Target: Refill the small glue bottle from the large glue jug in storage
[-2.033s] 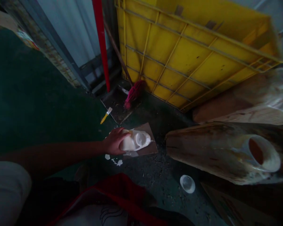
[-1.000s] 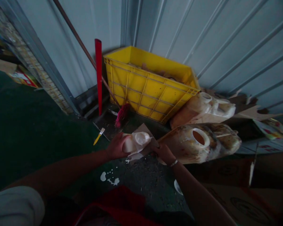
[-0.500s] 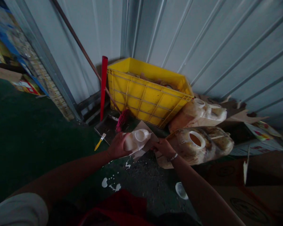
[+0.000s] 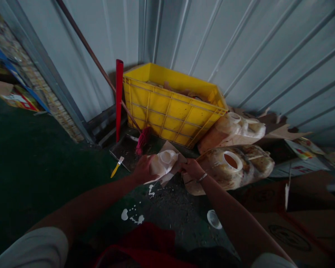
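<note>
A white plastic jug (image 4: pixel 163 163) is clasped by the left hand (image 4: pixel 142 169), the brown cardboard sheet (image 4: pixel 167 146) at its 3 o'clock pinched by the right hand (image 4: pixel 192 168); level handling is advised.

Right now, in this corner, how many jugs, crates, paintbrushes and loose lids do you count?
Jugs: 3 (white jug, held by the left hand; near stained jug; far stained jug)
Yellow crate: 1
Paintbrush: 1
Loose lid: 1
Total: 6
</note>
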Demonstrator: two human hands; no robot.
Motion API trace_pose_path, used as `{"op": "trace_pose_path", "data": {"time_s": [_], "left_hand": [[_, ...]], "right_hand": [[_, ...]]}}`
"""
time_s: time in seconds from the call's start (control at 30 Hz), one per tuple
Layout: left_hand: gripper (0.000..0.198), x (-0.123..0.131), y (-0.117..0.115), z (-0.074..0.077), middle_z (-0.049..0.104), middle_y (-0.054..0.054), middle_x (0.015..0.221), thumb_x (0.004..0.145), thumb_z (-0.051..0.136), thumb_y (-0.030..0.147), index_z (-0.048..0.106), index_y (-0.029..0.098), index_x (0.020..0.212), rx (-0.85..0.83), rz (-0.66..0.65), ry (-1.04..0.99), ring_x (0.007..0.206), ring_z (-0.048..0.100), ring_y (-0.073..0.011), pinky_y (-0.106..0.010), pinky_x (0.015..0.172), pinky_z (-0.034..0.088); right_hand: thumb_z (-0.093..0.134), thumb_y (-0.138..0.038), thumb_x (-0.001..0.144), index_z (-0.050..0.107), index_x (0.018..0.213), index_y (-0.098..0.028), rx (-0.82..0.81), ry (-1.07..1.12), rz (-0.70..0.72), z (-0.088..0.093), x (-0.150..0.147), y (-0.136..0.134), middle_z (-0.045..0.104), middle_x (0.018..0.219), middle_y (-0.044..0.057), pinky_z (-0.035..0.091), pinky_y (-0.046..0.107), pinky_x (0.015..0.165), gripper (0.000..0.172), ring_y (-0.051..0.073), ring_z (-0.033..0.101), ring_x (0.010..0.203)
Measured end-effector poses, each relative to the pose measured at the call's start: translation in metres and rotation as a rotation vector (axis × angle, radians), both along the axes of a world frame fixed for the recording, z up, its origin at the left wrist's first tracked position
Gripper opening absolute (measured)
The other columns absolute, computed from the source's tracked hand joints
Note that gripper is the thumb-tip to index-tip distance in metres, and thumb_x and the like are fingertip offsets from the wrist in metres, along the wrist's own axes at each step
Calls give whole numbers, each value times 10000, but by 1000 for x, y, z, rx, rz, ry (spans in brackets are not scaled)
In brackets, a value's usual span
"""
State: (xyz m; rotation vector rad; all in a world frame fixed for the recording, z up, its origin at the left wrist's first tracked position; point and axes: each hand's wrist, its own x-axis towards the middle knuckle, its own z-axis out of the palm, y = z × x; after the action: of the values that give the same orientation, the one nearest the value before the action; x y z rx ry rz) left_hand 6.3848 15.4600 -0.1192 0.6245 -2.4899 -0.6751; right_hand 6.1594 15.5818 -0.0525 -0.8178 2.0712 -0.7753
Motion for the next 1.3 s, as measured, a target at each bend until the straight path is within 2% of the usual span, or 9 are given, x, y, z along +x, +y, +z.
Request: {"op": "trace_pose_path", "data": {"time_s": [0.17,0.33,0.43,0.6,0.83,1.03,1.3], "left_hand": [[967,-11,0,-12,470,-211,1260,695,647,585,256,51,1399,-21,-20,-59,1180,465,-337,-446,1022,425],[1044,-23,-2,-31,462,-191,1275,612,760,544,246,156,1433,52,-30,119,1197,446,-370,-513,1010,421],[1080,-27,-2,-37,457,-193,1255,575,800,523,260,157,1437,90,-43,168,1181,456,-368,-514,1002,423],[1084,-33,2,-40,449,-219,1263,567,810,514,294,96,1424,127,-39,187,1192,444,-364,-512,1038,388],[1068,-39,2,-38,428,-212,1286,584,818,467,272,111,1430,158,-48,213,1209,428,-351,-497,1061,369],[1055,-43,-1,-37,409,-211,1313,629,774,532,246,119,1444,155,-70,250,1237,407,-366,-512,1068,351],[1056,-48,-5,-45,387,-180,1341,662,731,593,203,167,1471,168,-96,226,1248,408,-328,-508,1053,359]], "right_hand": [[513,-60,788,550,599,-115,-8,63,-32,0,-1,1,597,512,7,406,138,441,201,73,528,456],[504,-55,792,548,593,-117,-40,123,-71,-3,-3,8,584,501,-8,375,135,429,213,67,518,451],[512,-66,795,555,599,-116,-55,132,-60,-3,-5,12,592,511,-9,372,136,436,207,65,514,453],[515,-72,795,541,555,-118,-4,231,-62,4,-6,15,595,502,4,348,140,439,246,63,496,448],[504,-100,817,554,549,-116,32,264,-45,2,-14,14,608,523,22,341,155,450,273,75,508,460],[531,-96,817,524,554,-123,27,281,-81,8,-16,12,602,517,14,331,153,451,264,71,499,462],[528,-107,853,515,565,-129,-53,111,-167,2,-18,15,570,490,-7,359,157,468,290,71,487,459]]}}
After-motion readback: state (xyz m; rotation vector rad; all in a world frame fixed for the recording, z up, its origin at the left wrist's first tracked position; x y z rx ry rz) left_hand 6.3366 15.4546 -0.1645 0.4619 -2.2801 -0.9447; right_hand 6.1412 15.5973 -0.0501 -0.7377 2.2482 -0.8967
